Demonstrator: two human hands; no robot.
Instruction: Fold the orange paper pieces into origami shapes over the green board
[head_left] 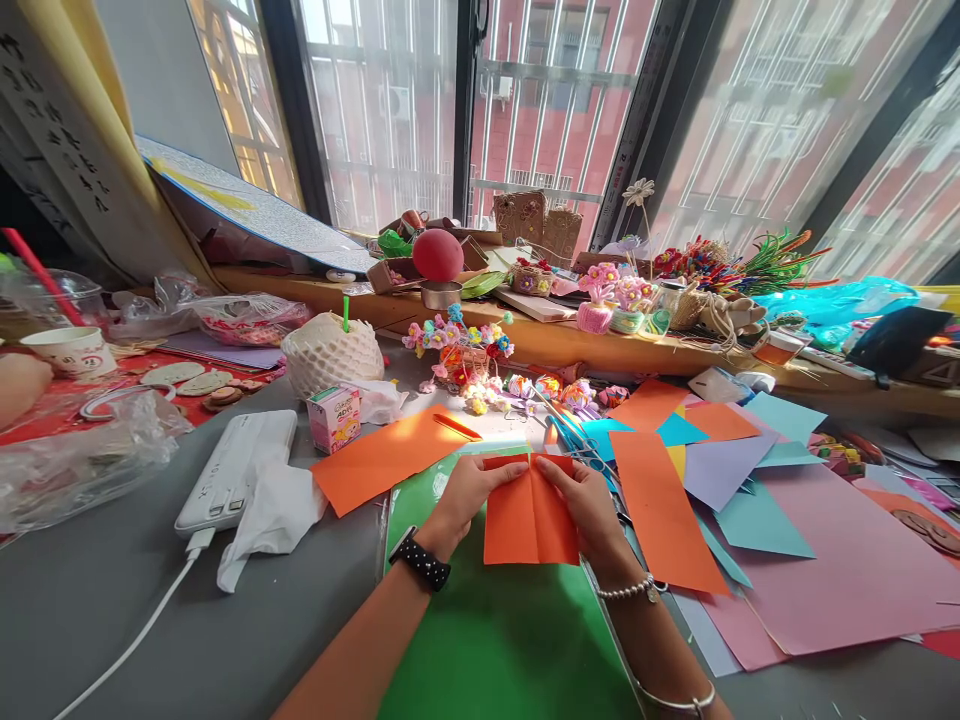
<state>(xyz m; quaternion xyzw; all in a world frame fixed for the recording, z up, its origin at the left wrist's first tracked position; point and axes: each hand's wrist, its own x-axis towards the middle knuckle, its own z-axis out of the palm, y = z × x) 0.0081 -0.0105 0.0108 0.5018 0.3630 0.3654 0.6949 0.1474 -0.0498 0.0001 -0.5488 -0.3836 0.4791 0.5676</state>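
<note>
Plastic bags [71, 460]: crumpled, clear, at the left edge of the table [112, 590].
Power bank [238, 470]: white, flat on the table left of centre; a white cable runs from its near end toward the near edge.
Tissue [274, 515]: white, crumpled, touching the power bank's right side.
Small carton [334, 418]: pink and white, upright, just behind the power bank.
Orange sheet [390, 455]: flat, between the carton and the hands.
Green sheet [502, 630]: lies under both hands, reaching to the near edge.
Left hand [465, 495]: fingers curled closed, pinching the upper left edge of the folded orange paper [531, 518]; black watch on the wrist.
Folded orange paper: centre of the table, on the green sheet, a vertical crease down its middle, held by both hands.
Right hand [589, 505]: fingers closed on the paper's upper right edge; bead bracelet on the wrist.
Scissors [574, 432]: just behind the hands, on blue paper.
Loose coloured sheets [750, 500]: orange, blue, purple, pink, overlapping, right half of the table.
</note>
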